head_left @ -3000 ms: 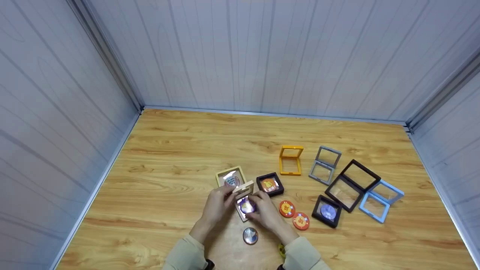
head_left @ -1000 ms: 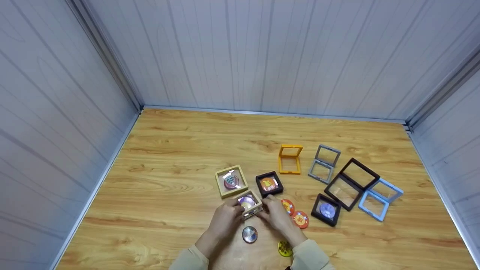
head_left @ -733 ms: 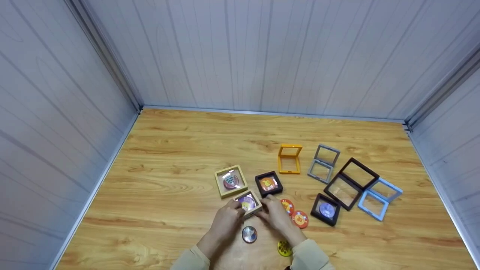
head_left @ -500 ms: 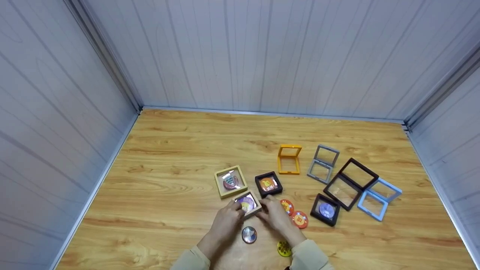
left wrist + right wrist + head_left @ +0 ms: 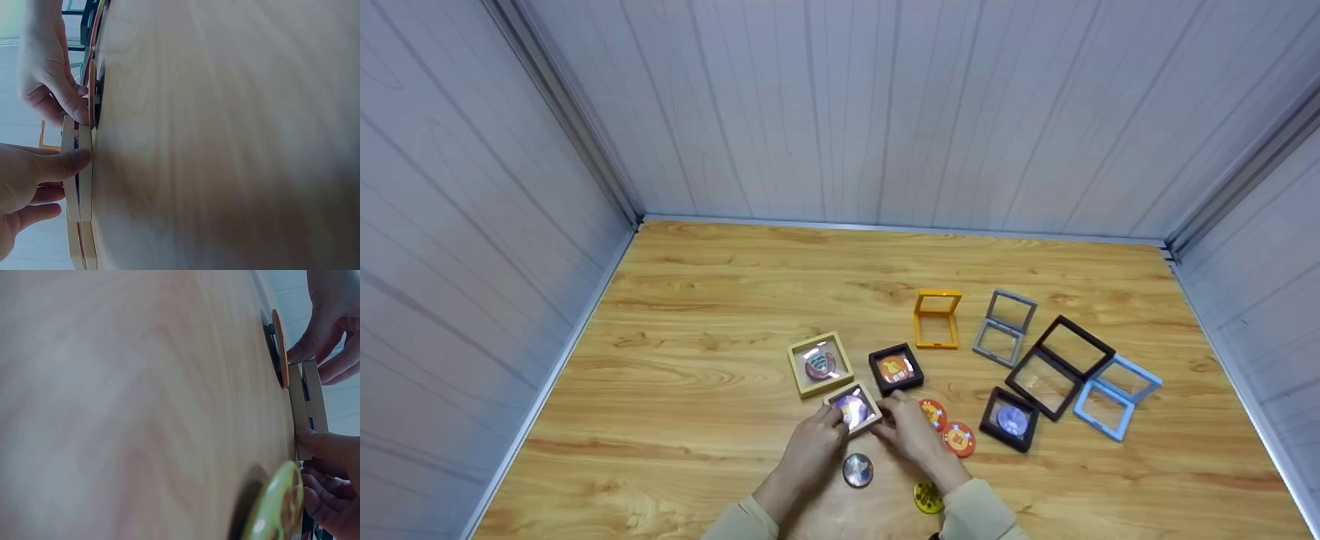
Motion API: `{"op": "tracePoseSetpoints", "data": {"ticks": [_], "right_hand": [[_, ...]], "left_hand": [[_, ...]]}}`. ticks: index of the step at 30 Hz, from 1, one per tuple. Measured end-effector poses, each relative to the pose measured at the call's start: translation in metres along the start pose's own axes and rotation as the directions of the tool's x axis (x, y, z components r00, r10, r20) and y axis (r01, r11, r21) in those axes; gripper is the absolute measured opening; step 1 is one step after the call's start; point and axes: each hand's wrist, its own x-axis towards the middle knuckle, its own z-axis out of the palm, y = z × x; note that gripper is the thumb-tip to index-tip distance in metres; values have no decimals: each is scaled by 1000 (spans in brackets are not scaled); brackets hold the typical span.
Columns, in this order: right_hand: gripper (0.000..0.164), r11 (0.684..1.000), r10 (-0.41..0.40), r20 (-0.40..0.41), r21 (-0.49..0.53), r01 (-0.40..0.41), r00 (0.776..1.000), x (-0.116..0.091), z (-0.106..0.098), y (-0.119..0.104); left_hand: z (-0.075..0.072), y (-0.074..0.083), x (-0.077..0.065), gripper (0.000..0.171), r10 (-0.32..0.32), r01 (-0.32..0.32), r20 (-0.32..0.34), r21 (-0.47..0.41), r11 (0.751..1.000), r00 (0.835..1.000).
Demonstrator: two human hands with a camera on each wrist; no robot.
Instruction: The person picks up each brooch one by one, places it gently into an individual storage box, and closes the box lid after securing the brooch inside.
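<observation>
A beige floating display frame (image 5: 873, 422) with a purple round badge (image 5: 847, 409) inside lies low over the table between both hands. My left hand (image 5: 814, 442) grips its left side, the thumb across the front edge in the left wrist view. My right hand (image 5: 913, 429) pinches the right corner. Seen edge-on in the right wrist view, the two halves of the frame (image 5: 300, 410) show a thin gap between them. Just in front lies a silvery round badge (image 5: 858, 470). A yellow-green badge (image 5: 928, 497) sits by the right wrist.
Behind the hands stand a pale yellow frame (image 5: 803, 389) and a black frame (image 5: 916, 381), each holding a badge. Red-orange badges (image 5: 958, 439) lie right, near another filled black frame (image 5: 1024, 445). Orange (image 5: 937, 346), grey (image 5: 997, 359), large black (image 5: 1060, 412) and blue (image 5: 1119, 433) frames stand unfolded.
Three seconds ago the beige frame stood unfolded with its lid raised; the lid is now folded down over the purple badge. Over the last half second the hands barely move.
</observation>
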Motion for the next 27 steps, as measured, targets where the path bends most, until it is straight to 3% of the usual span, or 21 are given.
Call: {"op": "tracePoseSetpoints", "data": {"ticks": [8,17,21,27], "right_hand": [[37,1000,6,39,-16,-5,999,-2,-7,-2],[36,996,-88,-6,10,88,996,-7,-31,0],[34,992,-128,-25,-4,128,991,-7,-46,2],[33,998,-68,-6,-1,68,998,-5,-69,4]], "left_hand": [[-5,0,-1,13,-25,25,2,-56,998,1000],[-21,11,-6,18,-56,41,-90,-159,986,994],[-24,18,-10,20,-58,43,-73,-191,981,996],[-26,29,-17,16,-25,20,-20,-222,975,999]]}}
